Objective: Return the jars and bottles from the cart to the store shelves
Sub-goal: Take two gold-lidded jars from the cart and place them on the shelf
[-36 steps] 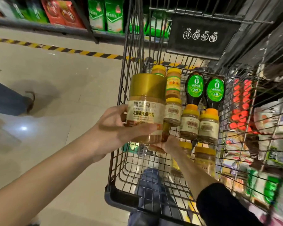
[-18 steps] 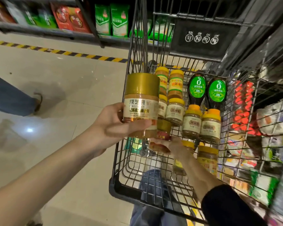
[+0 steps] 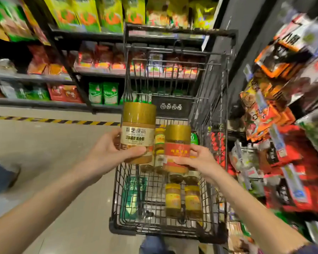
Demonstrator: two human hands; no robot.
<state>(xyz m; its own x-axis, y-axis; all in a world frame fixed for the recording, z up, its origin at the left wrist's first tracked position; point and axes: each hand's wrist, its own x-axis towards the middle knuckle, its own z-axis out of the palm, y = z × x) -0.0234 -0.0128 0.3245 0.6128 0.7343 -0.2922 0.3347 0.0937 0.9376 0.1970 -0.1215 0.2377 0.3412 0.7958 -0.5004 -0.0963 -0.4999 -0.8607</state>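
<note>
A: Entry: the two lifted items. Position?

B: Tall clear jar with gold lid, amber contents and gold-and-white label [image 3: 138, 132]: upright, raised over the basket's left edge. Smaller clear jar with gold lid and red label [image 3: 177, 147]: upright, just beside it on the right, above the basket.

A: Grip?

B: Left hand [image 3: 108, 153] is curled round the tall jar's lower half, thumb [image 3: 136, 152] across the front, fingers behind (mostly hidden). Right hand [image 3: 200, 160] wraps the red-label jar from its right side, thumb beneath the label.

A: Progress?

B: Judged partway at best, since neither held jar is on a shelf yet. In the black wire shopping cart [image 3: 165, 233] there are two yellow-lidded jars [image 3: 173, 198] at the near end and more small jars [image 3: 160, 138] glimpsed between the held pair. A green-labelled bottle [image 3: 194, 139] is mostly hidden. Count uncertain because of blur.

A: Destination?

B: Dark store shelves [image 3: 99, 105] stocked with packets stand across the aisle and close on the right. I cannot make out a jar section.
</note>
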